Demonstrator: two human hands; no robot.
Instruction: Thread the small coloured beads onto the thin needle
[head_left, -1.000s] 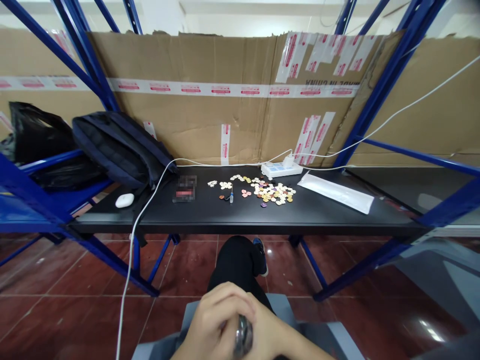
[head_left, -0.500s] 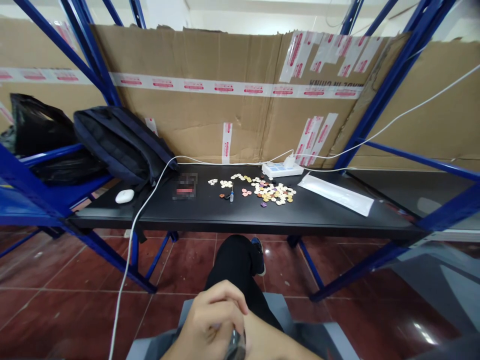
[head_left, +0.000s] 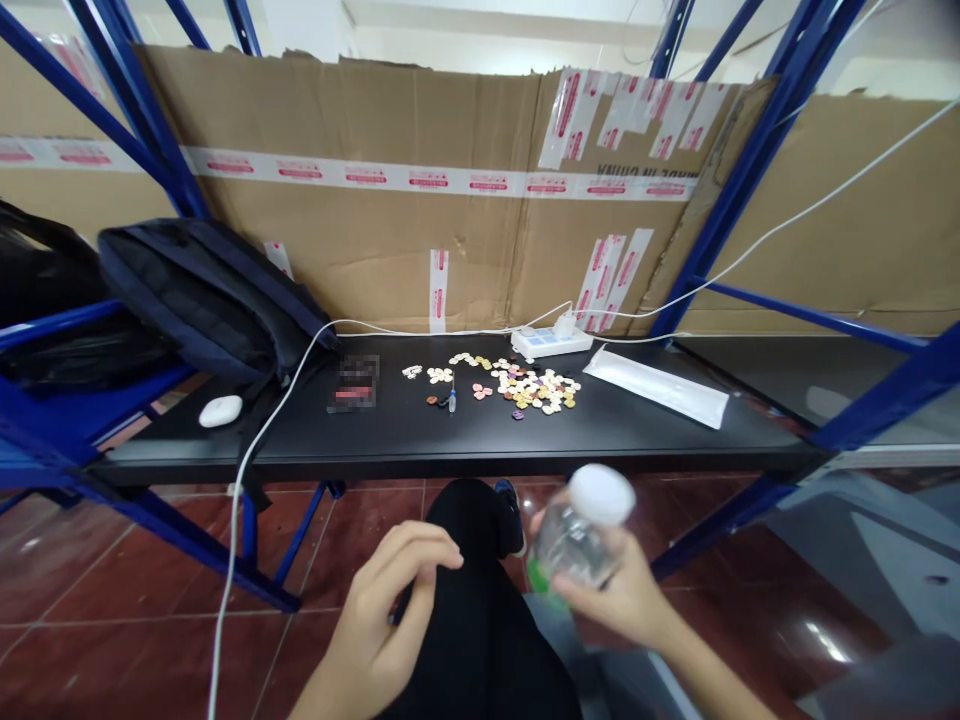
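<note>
One clear bottle [head_left: 568,543] with a white cap [head_left: 602,494] is tilting, cap uppermost, in the right hand [head_left: 621,592]; it is occupying the space short of the near edge of the surface [head_left: 405,434], beside the thigh. The right fingers are wrapping its body. The left hand [head_left: 384,612] is hovering over the lap, its fingers curling loosely and gripping nothing visible.

Hazard 1: a single hand is carrying the bottle; a slack grip on the smooth wall could be dropping it onto the tiled floor [head_left: 360,520].
Hazard 2: blur is obscuring the contents and cap seating; a loose cap could be leaking any liquid, with the power strip [head_left: 551,343] lying at the rear.
Hazard 3: a low pass over the surface could be scattering the button-like pieces [head_left: 536,390] or knocking the blue-handled screwdriver [head_left: 452,402].
Hazard 4: the white cable [head_left: 237,492] is hanging past the front edge; a snagging left arm could be pulling it.
</note>
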